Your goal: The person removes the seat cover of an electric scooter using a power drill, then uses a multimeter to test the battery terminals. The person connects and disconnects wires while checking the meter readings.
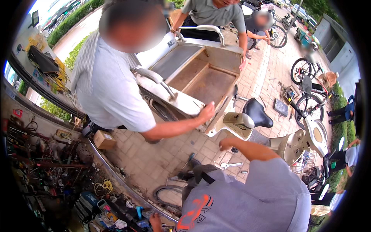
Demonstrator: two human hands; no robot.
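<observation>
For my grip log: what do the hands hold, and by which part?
Cannot be told: the right hand is curled near the seat, the left hand lies among tools; nothing shows in either.

Item one, as I see it: a cream-white electric cargo tricycle (201,77), tipped onto its side on the brick paving, its open cargo bed (208,83) rusty brown inside and facing up toward me, with a bent grey rail along its upper edge. Its black saddle (257,112) juts out sideways just beside a cream body panel (235,123). Item two: a silver wrench (228,165), lying flat on the paving near the panel, below it.
</observation>
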